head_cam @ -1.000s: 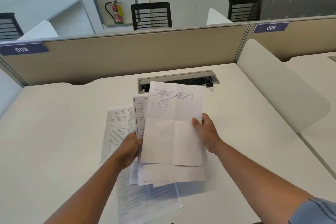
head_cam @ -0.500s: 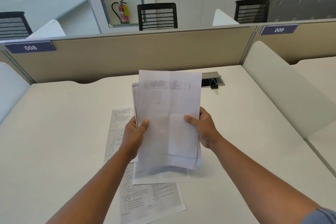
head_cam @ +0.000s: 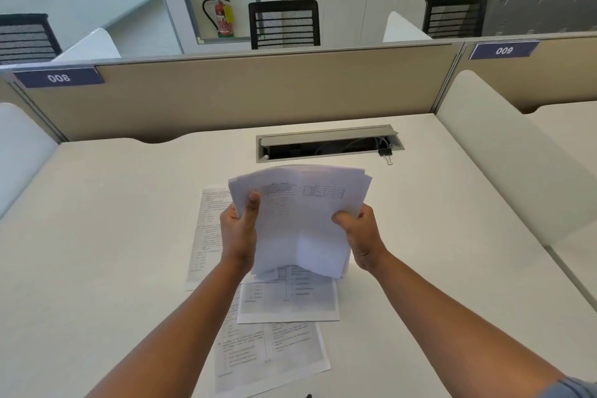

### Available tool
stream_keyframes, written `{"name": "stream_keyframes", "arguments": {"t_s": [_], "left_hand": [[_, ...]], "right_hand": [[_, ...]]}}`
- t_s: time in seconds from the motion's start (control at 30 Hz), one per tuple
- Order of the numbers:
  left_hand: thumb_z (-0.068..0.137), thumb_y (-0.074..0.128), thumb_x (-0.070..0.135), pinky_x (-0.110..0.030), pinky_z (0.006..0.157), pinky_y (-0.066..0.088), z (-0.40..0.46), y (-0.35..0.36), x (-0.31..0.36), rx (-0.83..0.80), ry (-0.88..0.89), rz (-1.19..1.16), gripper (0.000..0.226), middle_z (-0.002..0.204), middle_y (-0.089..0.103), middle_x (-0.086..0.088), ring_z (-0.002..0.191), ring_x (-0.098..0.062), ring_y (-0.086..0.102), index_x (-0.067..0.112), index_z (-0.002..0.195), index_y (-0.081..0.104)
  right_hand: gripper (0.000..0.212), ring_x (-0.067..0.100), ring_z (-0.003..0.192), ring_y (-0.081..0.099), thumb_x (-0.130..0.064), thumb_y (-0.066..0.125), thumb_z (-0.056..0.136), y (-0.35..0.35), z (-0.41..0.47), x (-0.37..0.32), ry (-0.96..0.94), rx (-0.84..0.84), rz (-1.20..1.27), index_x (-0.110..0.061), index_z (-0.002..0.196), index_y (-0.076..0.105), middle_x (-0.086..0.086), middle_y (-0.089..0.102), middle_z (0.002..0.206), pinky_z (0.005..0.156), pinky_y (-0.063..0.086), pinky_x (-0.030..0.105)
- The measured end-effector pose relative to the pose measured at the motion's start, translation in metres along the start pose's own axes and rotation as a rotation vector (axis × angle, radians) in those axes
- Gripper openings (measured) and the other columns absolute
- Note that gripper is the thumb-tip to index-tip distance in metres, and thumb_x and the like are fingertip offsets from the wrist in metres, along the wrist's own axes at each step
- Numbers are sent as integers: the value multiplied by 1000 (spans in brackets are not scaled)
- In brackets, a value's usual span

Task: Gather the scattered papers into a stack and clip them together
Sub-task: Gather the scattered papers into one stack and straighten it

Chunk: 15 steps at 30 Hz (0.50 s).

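Above the desk (head_cam: 97,236) centre, the left hand (head_cam: 237,233) and right hand (head_cam: 363,237) grip a curved, thin white paper stack (head_cam: 300,223) by its side edges.

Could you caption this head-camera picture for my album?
Both hands, left and right, hold a paper stack above loose sheets.
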<state>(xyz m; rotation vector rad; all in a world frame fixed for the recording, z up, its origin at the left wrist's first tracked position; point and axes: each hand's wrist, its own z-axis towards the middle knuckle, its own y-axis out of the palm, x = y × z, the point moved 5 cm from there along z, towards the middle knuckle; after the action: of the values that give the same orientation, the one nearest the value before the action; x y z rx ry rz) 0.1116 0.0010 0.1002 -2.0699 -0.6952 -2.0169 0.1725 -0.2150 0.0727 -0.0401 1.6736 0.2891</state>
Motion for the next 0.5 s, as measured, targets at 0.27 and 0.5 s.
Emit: {"name": "stream_keyframes", "arguments": {"t_s": [0.27, 0.5], "left_hand": [[51, 55, 100, -31, 63, 61, 2, -2, 13, 82, 96, -80, 78, 81, 74, 10, 76, -11, 73, 31, 82, 74], [99, 14, 72, -30, 64, 59, 3, -8, -11, 123, -96, -164, 76, 91, 78, 5, 81, -15, 76, 24, 108, 72]], "right_hand": [[33, 21, 80, 70, -9, 56, 76, 9, 1, -15, -90, -18, -13, -14, 103, 74, 5, 75, 92, 69, 59, 38], [33, 20, 88, 71, -14, 62, 78, 4, -2, 7, 6, -79, -49, -14, 109, 73, 3, 76, 99, 74, 59, 32]]}}
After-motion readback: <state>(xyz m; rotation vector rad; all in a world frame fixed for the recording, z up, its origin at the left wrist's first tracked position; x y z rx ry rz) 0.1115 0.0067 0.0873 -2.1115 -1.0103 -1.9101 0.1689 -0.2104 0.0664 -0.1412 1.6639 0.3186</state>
